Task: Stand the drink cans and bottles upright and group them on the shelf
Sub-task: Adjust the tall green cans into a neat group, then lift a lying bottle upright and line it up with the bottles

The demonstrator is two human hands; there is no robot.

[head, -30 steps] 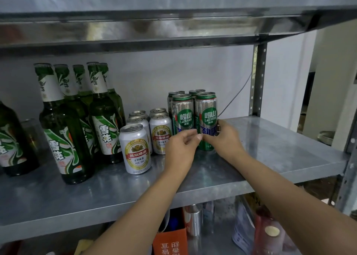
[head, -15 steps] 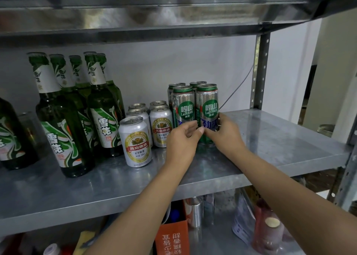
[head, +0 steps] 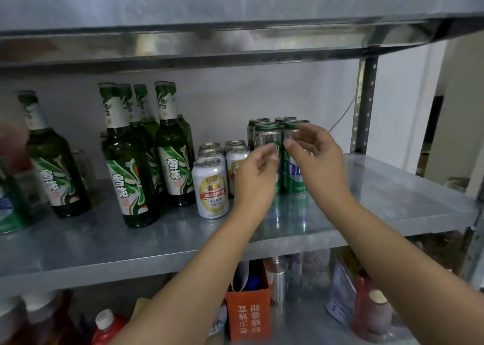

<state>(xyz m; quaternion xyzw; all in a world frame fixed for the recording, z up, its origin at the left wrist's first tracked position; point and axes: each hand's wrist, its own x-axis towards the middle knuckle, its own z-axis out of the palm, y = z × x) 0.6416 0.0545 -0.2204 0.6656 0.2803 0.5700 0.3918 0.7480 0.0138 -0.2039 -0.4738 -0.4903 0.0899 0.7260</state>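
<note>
Your left hand (head: 258,174) and right hand (head: 317,159) are both up in front of the four tall green-and-silver drink cans (head: 265,135). Those stand upright in a tight two-by-two block towards the back of the grey metal shelf (head: 392,195). Fingers on both hands are loosely curled and neither has hold of anything. It's a bit blurry there, so I can't tell if any fingertip is actually touching a can. At 9 o'clock from that block, just beside it, you've got the short white-and-gold cans (head: 210,187), all upright, one standing out front at about 7 o'clock from the rest. Further out at 9 o'clock sits the bunch of green glass bottles (head: 125,161), upright too, with one more green bottle (head: 52,166) well apart at their 9 o'clock.
</note>
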